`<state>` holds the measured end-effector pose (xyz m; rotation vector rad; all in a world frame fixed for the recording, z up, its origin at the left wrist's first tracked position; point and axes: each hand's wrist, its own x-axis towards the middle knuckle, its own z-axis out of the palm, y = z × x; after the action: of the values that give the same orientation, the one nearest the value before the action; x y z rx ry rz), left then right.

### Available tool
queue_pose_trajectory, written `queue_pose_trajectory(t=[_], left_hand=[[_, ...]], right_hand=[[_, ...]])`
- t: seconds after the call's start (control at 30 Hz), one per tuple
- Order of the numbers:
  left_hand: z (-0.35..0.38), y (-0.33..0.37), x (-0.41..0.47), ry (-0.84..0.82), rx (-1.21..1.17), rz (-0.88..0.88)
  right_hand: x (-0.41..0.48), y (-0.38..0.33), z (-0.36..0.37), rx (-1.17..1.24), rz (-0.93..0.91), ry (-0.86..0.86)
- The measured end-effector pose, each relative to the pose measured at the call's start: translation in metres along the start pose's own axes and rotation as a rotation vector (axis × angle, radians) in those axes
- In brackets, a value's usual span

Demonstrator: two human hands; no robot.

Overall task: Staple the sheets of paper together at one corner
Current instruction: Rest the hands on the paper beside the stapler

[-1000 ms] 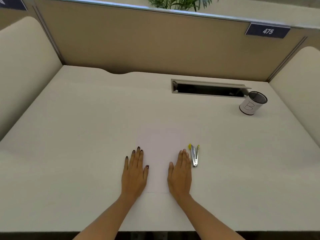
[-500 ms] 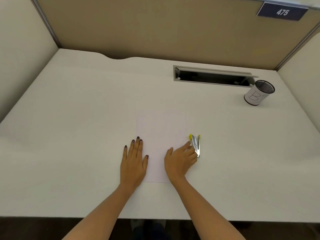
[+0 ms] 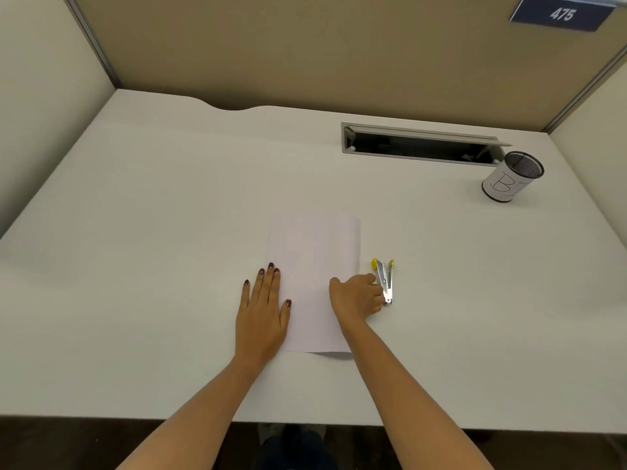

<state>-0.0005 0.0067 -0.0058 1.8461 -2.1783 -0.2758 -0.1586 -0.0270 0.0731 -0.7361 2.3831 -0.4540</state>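
White sheets of paper lie flat on the white desk, squared up in one stack. My left hand rests flat at the stack's left edge, fingers spread, its thumb on the paper. A small silver stapler with yellow ends lies just right of the paper. My right hand lies over the paper's right edge with its fingers curled onto the stapler's left side. The stapler still lies on the desk.
A black mesh pen cup with a white label stands at the back right. An open cable slot runs along the back of the desk. Beige partition walls close in the back and both sides.
My right hand has slid right off the paper and curled its fingers against the stapler. The left hand has stayed flat. The view has tilted down.
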Motion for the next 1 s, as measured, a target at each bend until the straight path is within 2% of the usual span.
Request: queue_pose_trajectory(t=[0.4,0.53,0.6,0.73,0.9,1.0], left_hand=[[-0.004,0.003,0.0,0.0,-0.008,-0.003],[-0.006,0.003,0.0,-0.015,-0.012,-0.009],[-0.007,0.003,0.0,-0.018,-0.014,-0.009],[-0.009,0.004,-0.001,-0.016,0.001,-0.01],[-0.008,0.006,-0.003,0.03,-0.082,-0.136],[-0.015,0.012,0.0,0.083,-0.339,-0.247]], right_hand=[[-0.004,-0.002,-0.012,0.57,0.094,-0.319],[0.003,0.009,-0.015,0.543,0.025,-0.266],[0.003,0.013,-0.025,0.536,-0.017,-0.186],[0.01,0.026,-0.032,0.346,-0.188,0.002],[0.007,0.034,-0.028,0.345,-0.303,-0.033],[0.005,0.036,-0.029,0.473,-0.319,-0.068]])
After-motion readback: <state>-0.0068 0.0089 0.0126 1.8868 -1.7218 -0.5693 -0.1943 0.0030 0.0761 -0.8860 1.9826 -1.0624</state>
